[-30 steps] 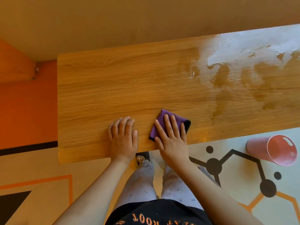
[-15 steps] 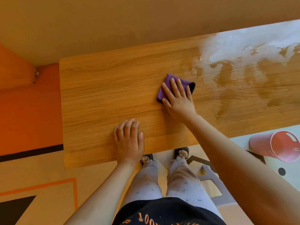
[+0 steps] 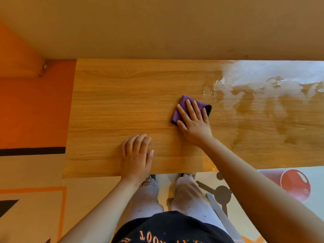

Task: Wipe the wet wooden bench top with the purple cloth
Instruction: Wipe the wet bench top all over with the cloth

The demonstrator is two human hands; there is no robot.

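A long wooden bench top (image 3: 114,102) runs across the view. Its right part is wet, with a shiny pool of water (image 3: 263,76) and darker damp streaks below it. The folded purple cloth (image 3: 182,104) lies on the wood just left of the wet area. My right hand (image 3: 192,120) presses flat on the cloth, fingers spread and covering most of it. My left hand (image 3: 136,155) rests palm down on the dry wood near the front edge, holding nothing.
A pink cup (image 3: 294,185) lies on its side on the floor at the right, partly hidden by my right forearm. A wall rises right behind the bench. My legs and feet stand against the front edge. The floor on the left is orange.
My right hand slid the cloth away from the front edge, up and right to the border of the wet area. My left hand stayed planted near the front edge.
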